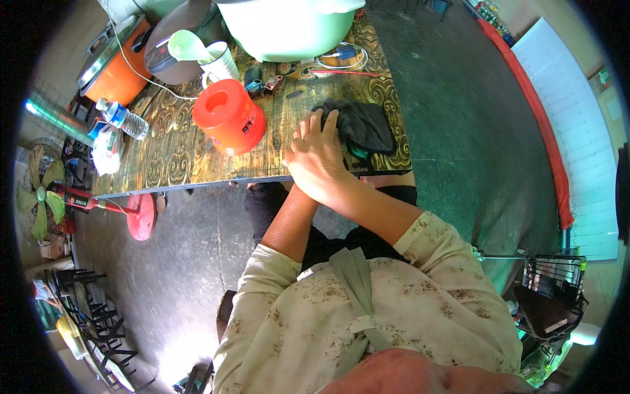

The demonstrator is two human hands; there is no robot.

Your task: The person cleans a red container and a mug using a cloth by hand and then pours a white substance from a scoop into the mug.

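My forearms cross at the front edge of a wood-patterned table (pixel 177 165). My right hand (pixel 315 155) lies back up on top, its fingers pointing away from me and somewhat apart. No held object shows in it. Its fingertips reach the left edge of a dark grey cloth (pixel 362 125), which lies crumpled near the table's right corner. My left forearm (pixel 296 216) passes beneath the right wrist, so my left hand is mostly hidden. Left of the hands stands a red-orange plastic container (pixel 246 125) with a round recess in its top.
A green-white basin (pixel 290 32), a white mug (pixel 224 61) and a coiled cable (pixel 362 56) are toward the back. A plastic bottle (pixel 129 120) lies at left, near an orange pot (pixel 115 64). A standing fan (pixel 40 193) is beyond the table's left end.
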